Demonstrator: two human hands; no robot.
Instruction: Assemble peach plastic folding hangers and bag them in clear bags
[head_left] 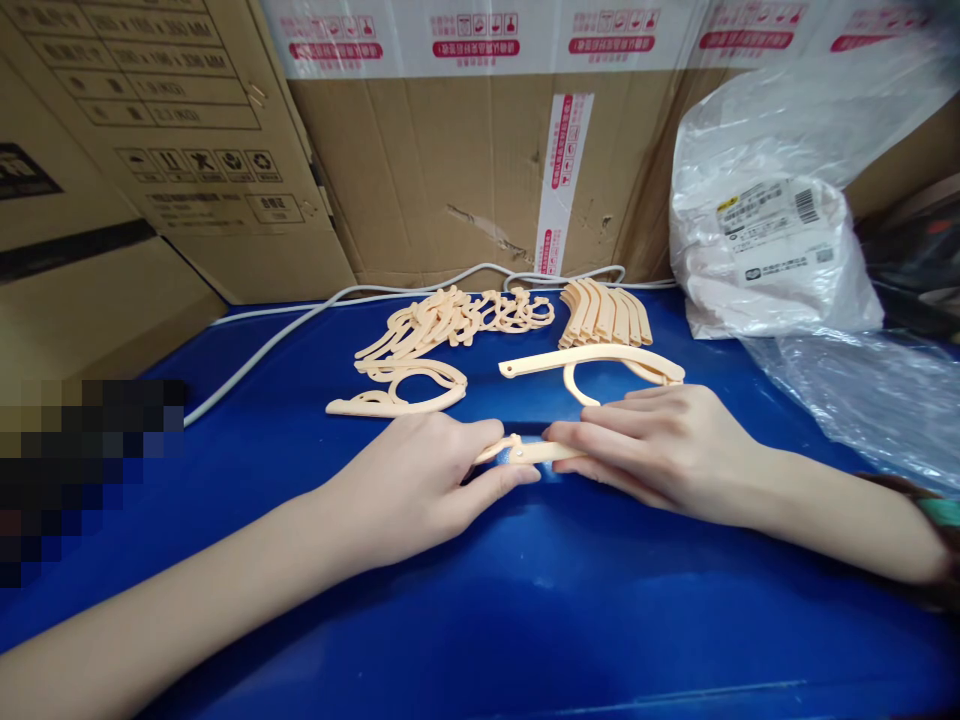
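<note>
My left hand (420, 475) pinches a thin curved beige plastic piece (495, 450), mostly hidden by the fingers. From the other side, my right hand (667, 450) grips a flat beige hanger arm (538, 453) with a round hole at its end. The two parts meet between my hands, low over the blue table; whether they are joined I cannot tell. Just beyond the left hand lies a folded hanger (427, 395). Behind the right hand, another hanger (592, 358) rests with one long arm stretched out to the left.
Farther back lie a loose heap of curved beige parts (442, 320) and a neat row of hanger arms (606, 315). A white cable (285, 320) runs along cardboard boxes (450, 180). A plastic bag (772, 230) stands at the right on the blue table (480, 620).
</note>
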